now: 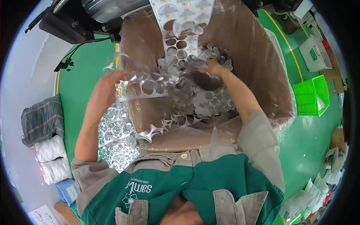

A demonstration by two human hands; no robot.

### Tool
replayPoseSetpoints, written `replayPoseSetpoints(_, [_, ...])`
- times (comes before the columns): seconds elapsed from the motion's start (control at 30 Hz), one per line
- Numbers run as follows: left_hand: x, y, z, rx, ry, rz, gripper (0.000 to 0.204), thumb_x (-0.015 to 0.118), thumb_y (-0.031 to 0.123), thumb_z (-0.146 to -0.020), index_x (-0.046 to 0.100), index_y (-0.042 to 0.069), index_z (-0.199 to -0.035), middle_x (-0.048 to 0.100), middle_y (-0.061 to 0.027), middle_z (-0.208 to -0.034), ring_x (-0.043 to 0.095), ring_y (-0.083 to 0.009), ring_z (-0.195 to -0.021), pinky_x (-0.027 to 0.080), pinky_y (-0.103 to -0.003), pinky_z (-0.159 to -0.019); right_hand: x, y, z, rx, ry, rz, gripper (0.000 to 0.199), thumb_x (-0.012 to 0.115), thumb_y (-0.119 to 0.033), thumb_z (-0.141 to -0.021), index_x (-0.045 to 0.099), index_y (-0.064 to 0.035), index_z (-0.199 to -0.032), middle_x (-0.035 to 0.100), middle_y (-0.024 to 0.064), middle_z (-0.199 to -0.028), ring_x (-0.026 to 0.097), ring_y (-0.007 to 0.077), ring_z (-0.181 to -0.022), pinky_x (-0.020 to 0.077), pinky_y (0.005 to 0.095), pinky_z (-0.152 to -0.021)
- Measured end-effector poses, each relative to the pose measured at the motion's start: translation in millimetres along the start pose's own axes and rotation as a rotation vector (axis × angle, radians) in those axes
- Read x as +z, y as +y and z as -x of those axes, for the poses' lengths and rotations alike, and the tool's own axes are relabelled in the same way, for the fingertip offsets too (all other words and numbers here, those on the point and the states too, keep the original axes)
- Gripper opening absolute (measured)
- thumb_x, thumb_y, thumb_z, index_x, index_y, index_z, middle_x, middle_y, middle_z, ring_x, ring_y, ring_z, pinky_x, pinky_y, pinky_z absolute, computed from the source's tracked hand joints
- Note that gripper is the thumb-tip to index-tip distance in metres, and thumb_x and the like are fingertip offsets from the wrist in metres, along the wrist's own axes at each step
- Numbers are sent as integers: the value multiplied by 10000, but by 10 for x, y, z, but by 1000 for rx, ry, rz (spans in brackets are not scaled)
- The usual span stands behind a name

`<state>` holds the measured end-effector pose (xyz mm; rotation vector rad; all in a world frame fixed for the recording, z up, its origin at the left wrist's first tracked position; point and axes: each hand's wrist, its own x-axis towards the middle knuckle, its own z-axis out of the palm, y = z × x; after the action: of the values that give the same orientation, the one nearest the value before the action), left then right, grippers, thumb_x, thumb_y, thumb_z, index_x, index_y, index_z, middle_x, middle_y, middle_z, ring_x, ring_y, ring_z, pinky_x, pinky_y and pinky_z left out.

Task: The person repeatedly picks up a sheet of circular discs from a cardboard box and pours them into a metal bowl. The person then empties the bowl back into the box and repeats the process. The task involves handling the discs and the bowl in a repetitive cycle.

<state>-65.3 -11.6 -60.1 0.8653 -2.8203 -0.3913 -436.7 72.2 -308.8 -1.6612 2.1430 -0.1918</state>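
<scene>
My left hand (115,78) is closed on a shiny foil strip (150,87) punched with round holes, which stretches toward the right across a brown box (262,80). My right hand (213,68) is over the middle of the box, its fingers smeared by motion. Just below it is a dark blurred thing (206,81) whose kind I cannot make out. Many round foil discs (204,103) lie heaped in the box. A printed foil web (185,17) hangs down from above, its lower part full of round holes.
A machine roller (112,9) is at the upper left. Punched foil scrap (118,138) piles up left of the box. Clear plastic lines the box. On the green floor to the right stands a green crate (310,95). Bundles (50,146) lie along the left wall.
</scene>
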Motion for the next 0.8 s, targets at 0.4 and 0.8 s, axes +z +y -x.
replayPoseSetpoints(0.4, [-97,-64,15,-101,-141,402,338,403,-80,-765,548,-3,-1061,578,-84,-1006,532,-149,-891,412,-295,-802,-1415,-534,347,-154,-402,-663,521,684,-252,-738,514,-9,-1167,597,70,-1034,559,124,-881,436,237,-809])
replayPoseSetpoints(0.8, [-1221,-539,777,205,213,1864,188,435,167,-916,505,31,-1025,445,-29,-769,464,-174,-774,439,-322,-772,105,230,5,55,40,-135,576,671,-356,-743,498,8,-1155,518,222,-1173,503,333,-1095,409,373,-904])
